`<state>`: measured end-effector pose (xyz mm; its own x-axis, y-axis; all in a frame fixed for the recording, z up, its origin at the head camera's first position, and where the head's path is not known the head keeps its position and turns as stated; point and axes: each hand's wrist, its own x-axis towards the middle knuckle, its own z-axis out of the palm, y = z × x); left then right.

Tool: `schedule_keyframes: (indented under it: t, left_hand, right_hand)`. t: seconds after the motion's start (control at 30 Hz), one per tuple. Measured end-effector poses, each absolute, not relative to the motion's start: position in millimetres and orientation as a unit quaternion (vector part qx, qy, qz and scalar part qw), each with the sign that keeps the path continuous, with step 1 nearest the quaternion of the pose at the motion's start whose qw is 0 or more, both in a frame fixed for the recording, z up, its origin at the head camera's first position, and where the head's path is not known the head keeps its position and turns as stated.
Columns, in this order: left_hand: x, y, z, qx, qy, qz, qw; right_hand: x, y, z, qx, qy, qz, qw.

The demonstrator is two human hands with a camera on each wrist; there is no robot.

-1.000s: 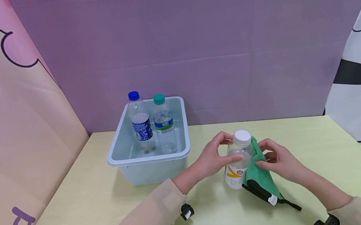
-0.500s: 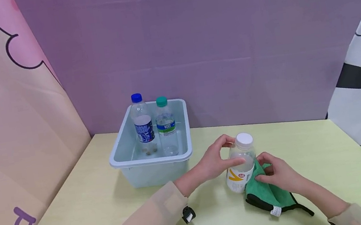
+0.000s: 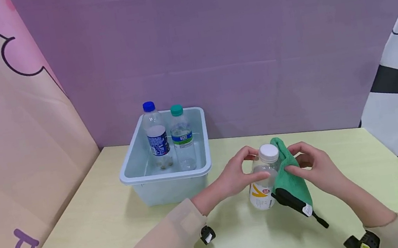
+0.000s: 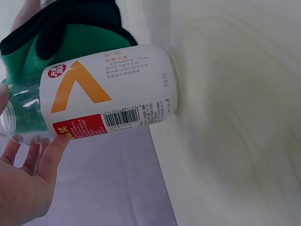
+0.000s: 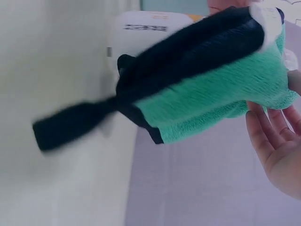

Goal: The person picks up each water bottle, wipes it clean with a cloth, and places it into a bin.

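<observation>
A clear plastic bottle with a white cap and a white label stands upright on the table. My left hand grips it around its upper part, thumb in front and fingers behind. Against the bottle's right side lies a folded green towel with black edging, a white tag and a black strap hanging down. My right hand pinches this towel between thumb and fingers. In the left wrist view the label faces the camera, with the towel behind it. From the right wrist, the towel covers much of the bottle.
Left of the hands stands a light blue plastic basin. Inside it are two upright bottles, a blue-capped bottle and a green-capped bottle. A purple cloth backdrop rises behind the pale wooden table.
My right hand and the towel went down along the bottle's side, then came back up, with the towel now reaching cap height. The left hand keeps its grip on the bottle.
</observation>
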<state>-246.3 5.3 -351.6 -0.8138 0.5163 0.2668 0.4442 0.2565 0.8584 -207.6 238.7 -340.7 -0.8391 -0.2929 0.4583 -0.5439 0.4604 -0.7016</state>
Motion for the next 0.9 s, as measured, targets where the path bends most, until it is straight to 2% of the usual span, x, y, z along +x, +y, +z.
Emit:
schedule_keyframes:
  t: [0.17, 0.4, 0.9]
  left_hand:
    - [-247.1, 5.3, -353.1, 0.305, 0.790, 0.531, 0.032]
    - [-247.9, 5.8, -354.1, 0.309, 0.789, 0.530, 0.031]
    - [-246.9, 7.1, -355.2, 0.306, 0.794, 0.525, 0.023]
  right_hand:
    - [-208.8, 236.6, -333.6, 0.246, -0.849, 0.443, 0.147]
    - [-209.4, 237.1, -336.6, 0.252, -0.845, 0.453, 0.133]
    - [-219.6, 246.4, -379.6, 0.273, -0.834, 0.479, 0.004]
